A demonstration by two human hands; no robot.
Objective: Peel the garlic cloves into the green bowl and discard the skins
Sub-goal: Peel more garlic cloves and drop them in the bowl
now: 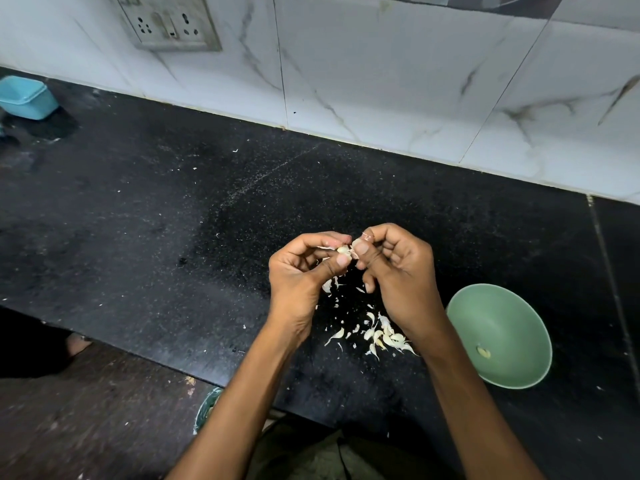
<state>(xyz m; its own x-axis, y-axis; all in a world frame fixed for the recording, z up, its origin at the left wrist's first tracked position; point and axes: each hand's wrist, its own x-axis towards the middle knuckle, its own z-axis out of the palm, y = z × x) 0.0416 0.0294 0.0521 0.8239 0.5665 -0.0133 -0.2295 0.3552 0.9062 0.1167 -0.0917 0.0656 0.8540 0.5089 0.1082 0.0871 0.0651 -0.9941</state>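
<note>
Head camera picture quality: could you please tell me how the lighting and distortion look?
Head view: dim on the black countertop, brighter on the tiled wall; wide-angle bending curves the wall's lower edge; hands and green bowl stay fairly sharp.

black counter (145, 216) | green bowl (498, 336) | garlic skins (384, 336) | blue tub (27, 97)

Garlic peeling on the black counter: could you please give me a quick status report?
Left hand and right hand both pinching one pale garlic clove, skin partly off. Round green bowl holds one peeled piece. Loose skins on black counter; nothing blocking.
</note>
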